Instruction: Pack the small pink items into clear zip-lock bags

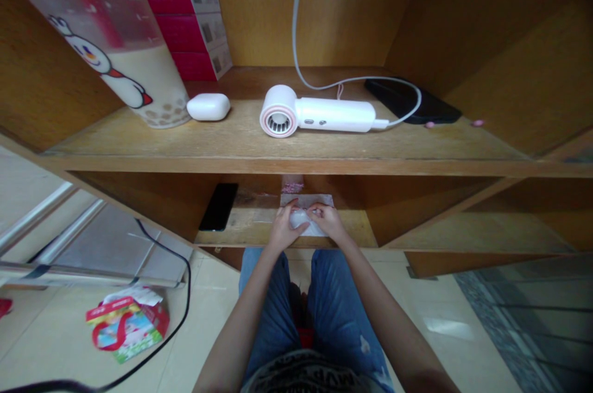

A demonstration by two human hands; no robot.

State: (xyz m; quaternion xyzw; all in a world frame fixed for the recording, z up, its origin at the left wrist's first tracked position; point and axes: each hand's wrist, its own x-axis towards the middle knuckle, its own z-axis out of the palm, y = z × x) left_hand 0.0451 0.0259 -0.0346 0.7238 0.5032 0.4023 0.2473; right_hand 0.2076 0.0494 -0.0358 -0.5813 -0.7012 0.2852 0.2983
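Note:
On the lower shelf, a white sheet (317, 200) lies flat beneath both hands. A small whitish, partly see-through thing (299, 218) rests on it between my fingers; its kind is too small to make out. My left hand (283, 231) curves around its left side, thumb and fingers closed against it. From the other side my right hand (327, 221) reaches in, its thumb and fingertips pinched together near the thing's right edge. Whatever sits in that pinch is hidden. Behind the sheet is a pinkish beaded item (293, 186).
A black phone (219, 207) lies left on the lower shelf. The upper shelf carries a bubble tea cup (139, 81), white earbud case (208, 107), hair dryer (324, 114) with cord, dark pouch (412, 101) and pink boxes (185, 28). A colourful bag (132, 322) sits on the floor.

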